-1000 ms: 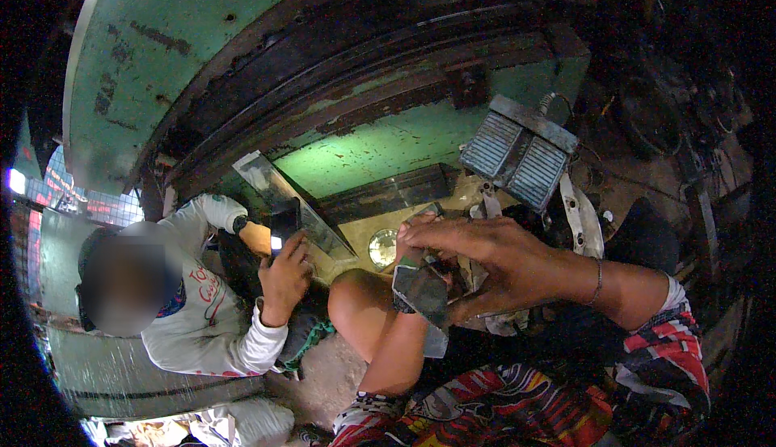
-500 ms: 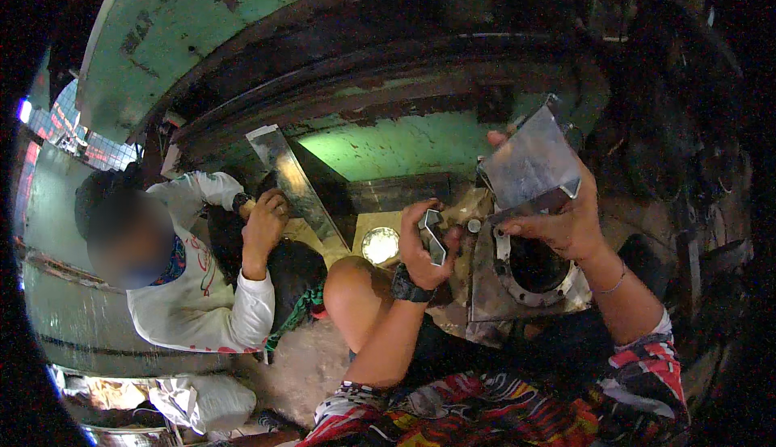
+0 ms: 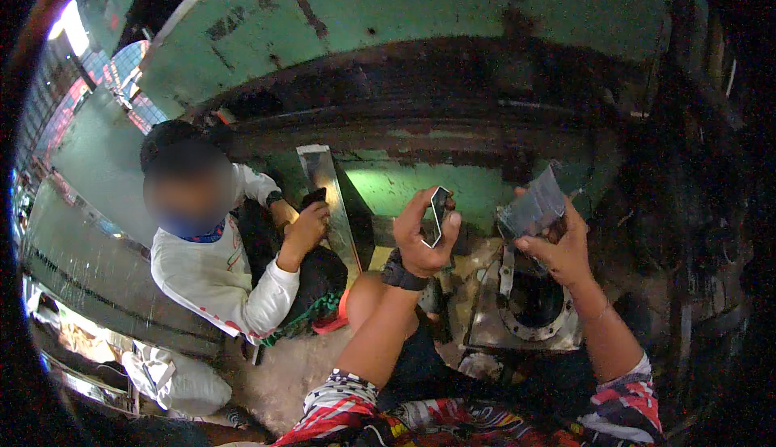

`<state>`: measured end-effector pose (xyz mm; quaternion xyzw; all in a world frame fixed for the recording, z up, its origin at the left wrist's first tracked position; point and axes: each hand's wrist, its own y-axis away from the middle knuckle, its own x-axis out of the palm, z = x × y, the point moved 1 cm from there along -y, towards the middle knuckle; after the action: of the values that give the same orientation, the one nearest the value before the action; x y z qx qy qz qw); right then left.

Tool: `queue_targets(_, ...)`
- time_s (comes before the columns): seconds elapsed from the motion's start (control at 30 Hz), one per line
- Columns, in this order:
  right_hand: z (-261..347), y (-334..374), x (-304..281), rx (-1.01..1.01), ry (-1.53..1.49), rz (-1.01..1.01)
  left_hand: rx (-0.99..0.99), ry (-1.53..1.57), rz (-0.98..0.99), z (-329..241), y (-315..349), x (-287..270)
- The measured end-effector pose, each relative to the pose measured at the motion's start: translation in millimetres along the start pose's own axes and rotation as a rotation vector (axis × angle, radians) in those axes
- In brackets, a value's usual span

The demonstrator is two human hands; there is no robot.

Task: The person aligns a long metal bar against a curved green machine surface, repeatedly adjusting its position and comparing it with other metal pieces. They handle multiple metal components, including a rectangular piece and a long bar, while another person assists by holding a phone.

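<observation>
My left hand (image 3: pixel 419 237) is raised near the middle, its fingers and thumb curled round a small bent metal piece (image 3: pixel 437 221) with a zigzag edge. To the right, my right hand (image 3: pixel 563 246) grips a folded grey sheet-metal piece (image 3: pixel 535 204) between thumb and fingers. That piece is tilted, with its broad flat face showing; some of my fingers are hidden behind it. Below and nearer than the sheet-metal piece lies a square metal plate (image 3: pixel 487 330) bearing a round flange with bolt holes (image 3: pixel 529 333) about a dark opening. Neither hand touches the flange.
A co-worker in a white long-sleeved top (image 3: pixel 202 289) sits at left, holding a small dark object (image 3: pixel 314 196). Beside them a long metal channel (image 3: pixel 317 168) leans upright. A large green machine panel (image 3: pixel 420 10) spans the back. A white sack (image 3: pixel 194 382) stands lower left.
The view has shifted, so the scene sits further right and lower at left. My left hand has risen with its bent piece. The sheet-metal piece in my right hand has turned and looks smaller.
</observation>
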<state>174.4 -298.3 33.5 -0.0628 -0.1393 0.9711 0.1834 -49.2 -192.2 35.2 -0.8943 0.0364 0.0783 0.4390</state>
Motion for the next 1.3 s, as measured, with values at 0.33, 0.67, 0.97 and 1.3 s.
queue_targets(0.33,0.5,-7.1,-15.6,-0.017,-0.133,-0.004,0.11,0.245,0.18,-25.8,-91.0,-22.1)
queue_targets(0.67,-54.6,-20.0,-22.9,-0.013,-0.463,0.021,-0.213,0.923,0.205,-66.9,-199.1,-54.2)
queue_targets(0.97,-44.1,0.7,17.5,0.17,-0.554,0.396,-0.261,0.901,0.344,-97.8,-260.1,-80.0)
queue_targets(1.3,-68.0,18.1,50.7,0.135,-0.479,0.18,-0.265,0.949,0.167,-63.4,-276.9,-74.7)
